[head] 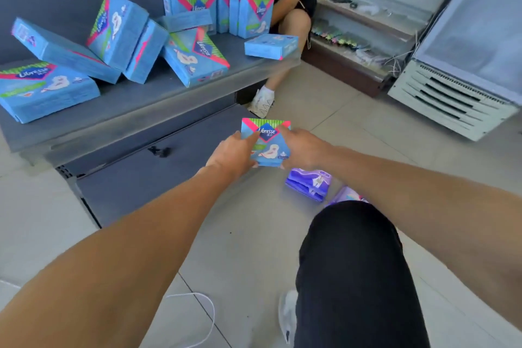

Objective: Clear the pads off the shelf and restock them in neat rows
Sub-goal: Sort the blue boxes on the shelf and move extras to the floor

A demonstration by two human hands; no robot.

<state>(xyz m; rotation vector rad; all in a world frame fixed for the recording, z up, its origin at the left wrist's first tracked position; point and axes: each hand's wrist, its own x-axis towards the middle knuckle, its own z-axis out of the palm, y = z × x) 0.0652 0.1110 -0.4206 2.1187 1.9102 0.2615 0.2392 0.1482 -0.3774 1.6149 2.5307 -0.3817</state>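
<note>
I hold one blue Libresse pad box (268,147) upright in front of me, just above the floor by the lower shelf. My left hand (233,154) grips its left side and my right hand (300,148) grips its right side. Several more blue pad boxes (118,31) lie jumbled and leaning on the grey shelf (158,102) up to the left; a few stand upright at the back right (255,15), and one lies flat near the shelf's right end (271,45).
Purple pad packs (309,183) lie on the tiled floor by my knee (350,263). Another person (291,0) crouches behind the shelf's right end. A white cooler (457,73) stands at the right. A white cable (197,316) loops on the floor.
</note>
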